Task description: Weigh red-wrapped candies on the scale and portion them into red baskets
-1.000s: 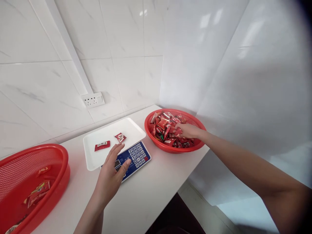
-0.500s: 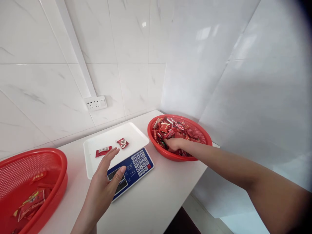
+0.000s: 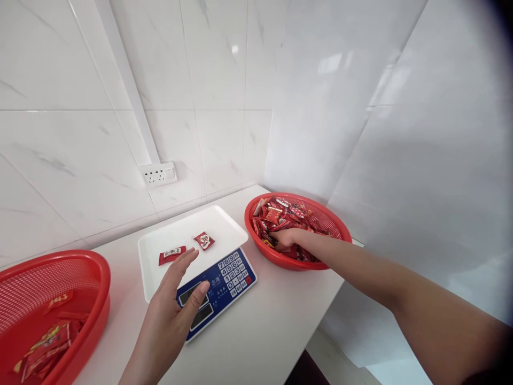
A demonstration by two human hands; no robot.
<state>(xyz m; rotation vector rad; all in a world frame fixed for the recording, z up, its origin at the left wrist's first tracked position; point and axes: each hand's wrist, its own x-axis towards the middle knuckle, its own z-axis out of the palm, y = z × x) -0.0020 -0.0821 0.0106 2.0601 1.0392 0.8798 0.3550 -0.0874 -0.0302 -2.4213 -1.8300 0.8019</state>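
Observation:
My right hand point(image 3: 285, 238) is down in the right red basket point(image 3: 276, 261), among many red-wrapped sweets point(image 3: 276, 214); its fingers are buried in the packets, so their grip is hidden. My left hand point(image 3: 178, 297) hovers over the near left part of the digital scale point(image 3: 230, 289), thumb and fingers apart, holding nothing. Two small red packets lie apart on the scale's white tray point(image 3: 160, 283): a long one point(image 3: 172, 255) close to my left fingertips and a squarer one point(image 3: 204, 240) to its right.
Another red basket point(image 3: 105, 278) stands at the left with several red packets point(image 3: 52, 347) at its bottom. A tiled wall with a power socket point(image 3: 159, 174) rises behind the white table point(image 3: 248, 342). A side wall stands close at the right.
The whole view has shifted slightly, with things sitting a little lower. My right hand is still in the right basket, and the packets around it have moved a little. My left hand stays over the scale.

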